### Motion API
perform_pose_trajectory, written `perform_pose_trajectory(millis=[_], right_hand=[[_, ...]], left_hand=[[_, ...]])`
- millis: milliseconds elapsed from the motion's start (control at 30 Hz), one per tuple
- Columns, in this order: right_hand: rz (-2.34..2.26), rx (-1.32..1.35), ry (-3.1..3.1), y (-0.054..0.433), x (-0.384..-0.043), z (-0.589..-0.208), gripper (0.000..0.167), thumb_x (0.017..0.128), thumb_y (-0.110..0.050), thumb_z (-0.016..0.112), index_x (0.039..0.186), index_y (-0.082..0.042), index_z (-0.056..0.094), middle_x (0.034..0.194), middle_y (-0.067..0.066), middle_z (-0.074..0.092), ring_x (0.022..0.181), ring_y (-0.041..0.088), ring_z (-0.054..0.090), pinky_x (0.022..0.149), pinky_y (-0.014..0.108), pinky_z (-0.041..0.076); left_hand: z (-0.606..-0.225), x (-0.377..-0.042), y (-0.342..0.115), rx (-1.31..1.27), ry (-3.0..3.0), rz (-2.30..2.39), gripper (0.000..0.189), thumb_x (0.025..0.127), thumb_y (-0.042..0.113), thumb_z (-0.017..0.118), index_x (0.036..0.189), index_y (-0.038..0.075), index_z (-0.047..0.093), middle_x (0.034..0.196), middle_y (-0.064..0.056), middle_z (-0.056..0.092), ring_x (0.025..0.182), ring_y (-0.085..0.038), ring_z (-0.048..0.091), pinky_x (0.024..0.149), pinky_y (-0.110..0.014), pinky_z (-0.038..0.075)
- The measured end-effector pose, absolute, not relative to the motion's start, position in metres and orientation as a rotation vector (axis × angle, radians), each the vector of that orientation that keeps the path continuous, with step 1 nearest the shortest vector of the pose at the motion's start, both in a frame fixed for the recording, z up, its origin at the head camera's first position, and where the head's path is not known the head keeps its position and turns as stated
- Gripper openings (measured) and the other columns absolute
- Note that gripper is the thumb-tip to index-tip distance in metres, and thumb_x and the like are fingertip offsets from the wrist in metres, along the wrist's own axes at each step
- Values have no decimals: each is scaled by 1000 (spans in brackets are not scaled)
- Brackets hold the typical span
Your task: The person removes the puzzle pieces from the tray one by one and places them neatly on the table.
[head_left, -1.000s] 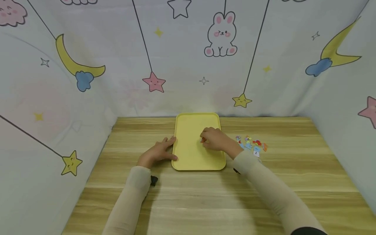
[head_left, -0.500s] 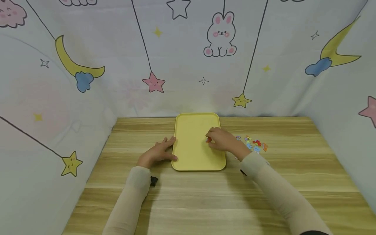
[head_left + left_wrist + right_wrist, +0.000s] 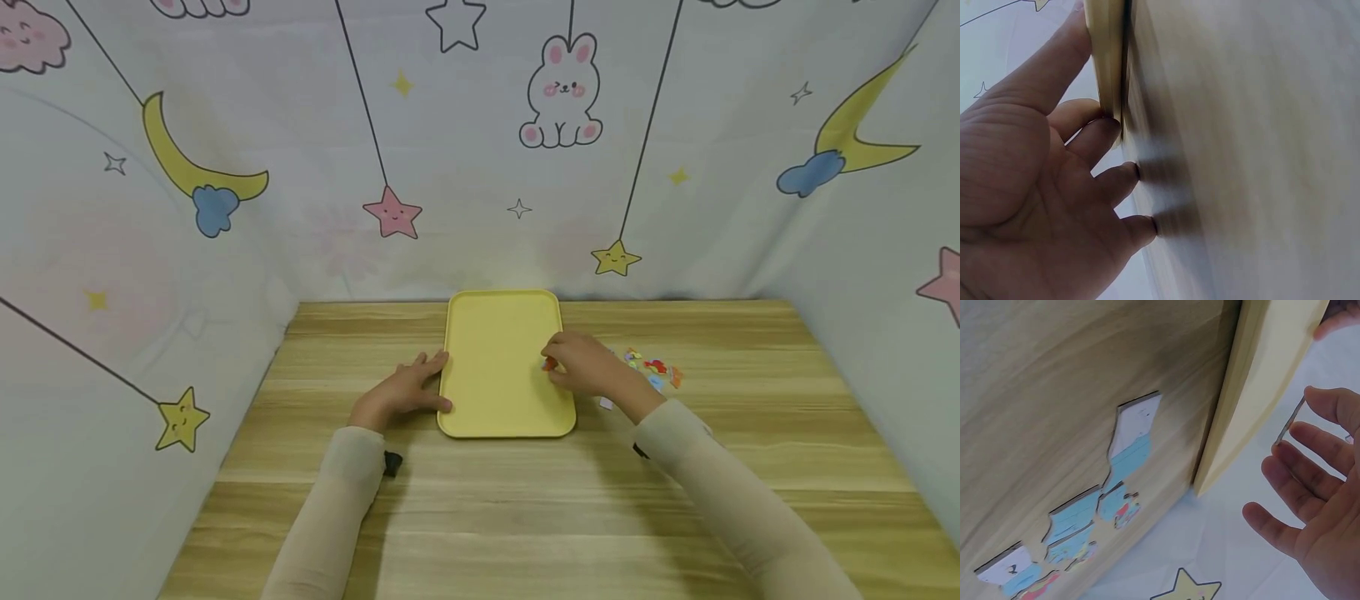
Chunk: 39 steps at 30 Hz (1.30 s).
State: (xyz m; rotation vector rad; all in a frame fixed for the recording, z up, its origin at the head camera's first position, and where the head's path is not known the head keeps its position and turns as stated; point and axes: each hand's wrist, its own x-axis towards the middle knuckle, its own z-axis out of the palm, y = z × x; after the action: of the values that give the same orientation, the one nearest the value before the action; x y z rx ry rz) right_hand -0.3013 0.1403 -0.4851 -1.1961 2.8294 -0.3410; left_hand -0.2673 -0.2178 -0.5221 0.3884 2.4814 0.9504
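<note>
A yellow tray (image 3: 498,367) lies on the wooden table. My left hand (image 3: 401,390) rests against its left rim, thumb and fingers spread; in the left wrist view, the left hand (image 3: 1054,181) has its thumb along the tray's side (image 3: 1108,56). My right hand (image 3: 592,365) is over the tray's right edge, pinching a small puzzle piece (image 3: 550,364) with some red on it. The right wrist view shows this thin piece (image 3: 1290,422) edge-on between thumb and fingertips, so its printed face is hidden.
Several loose puzzle pieces (image 3: 657,367) lie on the table right of the tray, partly behind the right hand and forearm. In the right wrist view, white-and-blue pieces (image 3: 1130,437) lie beside the tray wall (image 3: 1254,381). A patterned cloth (image 3: 480,167) hangs behind the table.
My right hand has moved rightward across the tray to its right edge, carrying the puzzle piece. My left hand and the tray have stayed put.
</note>
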Motion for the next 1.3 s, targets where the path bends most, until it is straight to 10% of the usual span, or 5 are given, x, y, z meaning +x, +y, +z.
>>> perform_pose_trajectory(millis=[567,1300], right_hand=[[-421,-1164,2854,174,-291,-499,8,96,-9,72,103,-6,76,105,8,69,97,26,65,76,43,55],[-448,-1088,2835,217,-266,-503,31,94,-9,75,119,8,73,115,17,71,109,35,69,93,48,58]], left_hand=[[-524,-267,-218,397,2491,940,106,92,38,84,170,13,17,176,-9,11,161,-40,-6,125,-67,-8],[-524,-268,-217,416,2493,934,105,93,37,83,170,10,16,176,-11,10,161,-42,-6,124,-68,-9]])
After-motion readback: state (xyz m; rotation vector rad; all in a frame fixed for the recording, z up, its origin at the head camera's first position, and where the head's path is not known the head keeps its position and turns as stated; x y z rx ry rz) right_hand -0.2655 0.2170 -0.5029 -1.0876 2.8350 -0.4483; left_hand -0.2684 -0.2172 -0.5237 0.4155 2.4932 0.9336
